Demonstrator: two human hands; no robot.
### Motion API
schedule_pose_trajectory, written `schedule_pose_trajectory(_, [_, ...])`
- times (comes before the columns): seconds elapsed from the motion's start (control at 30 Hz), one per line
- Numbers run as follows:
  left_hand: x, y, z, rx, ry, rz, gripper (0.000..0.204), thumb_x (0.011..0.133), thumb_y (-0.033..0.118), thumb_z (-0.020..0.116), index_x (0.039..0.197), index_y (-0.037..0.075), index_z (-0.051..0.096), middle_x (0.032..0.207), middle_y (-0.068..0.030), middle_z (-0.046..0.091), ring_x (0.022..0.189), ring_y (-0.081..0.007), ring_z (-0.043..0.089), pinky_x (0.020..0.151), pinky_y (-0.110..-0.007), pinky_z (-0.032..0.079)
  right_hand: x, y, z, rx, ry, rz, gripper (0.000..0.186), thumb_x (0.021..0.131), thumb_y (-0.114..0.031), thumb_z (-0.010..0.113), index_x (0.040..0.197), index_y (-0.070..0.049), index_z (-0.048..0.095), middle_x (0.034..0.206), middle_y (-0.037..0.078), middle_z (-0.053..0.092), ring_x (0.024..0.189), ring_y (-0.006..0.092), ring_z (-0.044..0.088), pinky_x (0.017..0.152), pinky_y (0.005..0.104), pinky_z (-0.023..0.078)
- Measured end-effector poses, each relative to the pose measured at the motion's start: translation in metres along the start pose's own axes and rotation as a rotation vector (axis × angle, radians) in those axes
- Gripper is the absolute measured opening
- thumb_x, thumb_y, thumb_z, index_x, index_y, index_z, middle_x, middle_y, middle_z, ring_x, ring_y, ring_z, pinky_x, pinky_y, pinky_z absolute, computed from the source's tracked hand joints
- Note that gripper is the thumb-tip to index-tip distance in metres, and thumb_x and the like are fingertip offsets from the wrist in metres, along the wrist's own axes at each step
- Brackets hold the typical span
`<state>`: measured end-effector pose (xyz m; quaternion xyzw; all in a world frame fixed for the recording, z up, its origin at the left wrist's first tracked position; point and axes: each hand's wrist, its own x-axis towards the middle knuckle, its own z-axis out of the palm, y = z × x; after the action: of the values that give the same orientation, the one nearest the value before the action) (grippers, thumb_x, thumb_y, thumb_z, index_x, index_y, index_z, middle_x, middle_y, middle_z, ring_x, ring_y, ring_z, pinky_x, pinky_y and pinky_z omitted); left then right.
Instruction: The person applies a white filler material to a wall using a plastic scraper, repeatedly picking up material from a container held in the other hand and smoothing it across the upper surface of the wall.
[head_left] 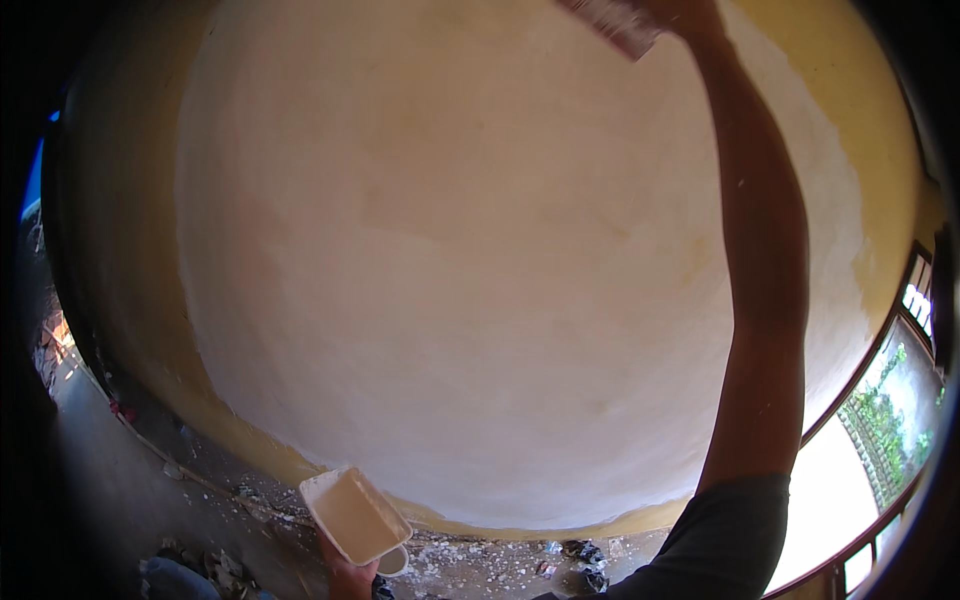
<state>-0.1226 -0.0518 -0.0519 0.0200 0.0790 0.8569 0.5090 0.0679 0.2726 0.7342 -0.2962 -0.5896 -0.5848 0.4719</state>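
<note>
My left hand, low in the view, grips a rectangular white tub from below. A smooth cream-coloured paste or paint lies inside it, and the tub is tilted. High up at the top edge, my right hand is closed round a flat, wide-bladed trowel with pale smears on it. The trowel is at the wall; whether its edge touches is hard to tell. Part of this hand is cut off by the frame. Before me stands the wall, coated in whitish patches over yellow paint.
Bare yellow wall borders the coated area on the left and right. White flakes and debris litter the floor along the wall's foot, with dark plastic scraps among them. A round white container shows beside the tub. At right is a bright opening with plants outside.
</note>
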Motion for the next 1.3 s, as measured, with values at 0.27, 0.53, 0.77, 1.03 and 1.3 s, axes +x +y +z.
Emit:
schedule_pose_trajectory(0.27, [-0.025, 0.008, 0.049, 0.201, -0.020, 0.072, 0.066, 0.095, 0.058, 0.049, 0.147, 0.018, 0.042, 0.140, -0.0056, 0.053, 0.129, -0.0283, 0.052, 0.105, -0.054, 0.044, -0.073, -0.034, -0.076, 0.137, -0.494, -0.357, 0.037, 0.088, -0.044, 0.068, 0.111, -0.014, 0.072, 0.104, 0.013, 0.072, 0.100, 0.0358, 0.067, 0.085, 0.0463, 0.056])
schedule_pose_trajectory(0.53, [-0.031, 0.015, 0.027, 0.246, -0.042, 0.045, 0.066, 0.096, 0.063, 0.044, 0.144, 0.018, 0.047, 0.139, -0.0052, 0.055, 0.129, -0.0296, 0.053, 0.105, -0.056, 0.043, 0.032, 0.090, -0.115, -0.112, -0.289, 0.468, 0.059, 0.086, -0.058, 0.066, 0.084, 0.001, 0.073, 0.084, 0.021, 0.072, 0.078, 0.0322, 0.072, 0.069, 0.0413, 0.057])
schedule_pose_trajectory(0.77, [-0.011, 0.031, -0.007, 0.227, -0.007, -0.030, 0.065, 0.096, 0.062, 0.044, 0.143, 0.017, 0.048, 0.138, -0.0054, 0.056, 0.128, -0.0297, 0.053, 0.105, -0.056, 0.044, -0.028, -0.063, -0.041, 0.114, -0.411, -0.193, 0.046, 0.087, -0.043, 0.063, 0.095, 0.002, 0.072, 0.101, 0.029, 0.068, 0.100, 0.0403, 0.067, 0.088, 0.0467, 0.054])
schedule_pose_trajectory(1.03, [0.002, 0.036, -0.009, 0.234, 0.001, -0.064, 0.064, 0.096, 0.061, 0.044, 0.143, 0.017, 0.049, 0.136, -0.0056, 0.057, 0.127, -0.0299, 0.054, 0.104, -0.056, 0.044, -0.007, 0.020, -0.128, 0.376, -0.383, 0.632, 0.061, 0.083, -0.058, 0.071, 0.075, 0.002, 0.074, 0.066, 0.015, 0.070, 0.060, 0.0247, 0.070, 0.060, 0.0358, 0.056])
schedule_pose_trajectory(1.3, [0.006, 0.025, -0.035, 0.232, -0.025, -0.059, 0.063, 0.096, 0.060, 0.045, 0.142, 0.016, 0.050, 0.135, -0.0059, 0.058, 0.126, -0.0300, 0.055, 0.104, -0.055, 0.044, 0.017, -0.034, -0.030, -0.159, -0.314, -0.039, 0.052, 0.090, -0.048, 0.061, 0.090, 0.002, 0.073, 0.101, 0.027, 0.069, 0.098, 0.0382, 0.069, 0.087, 0.0451, 0.055])
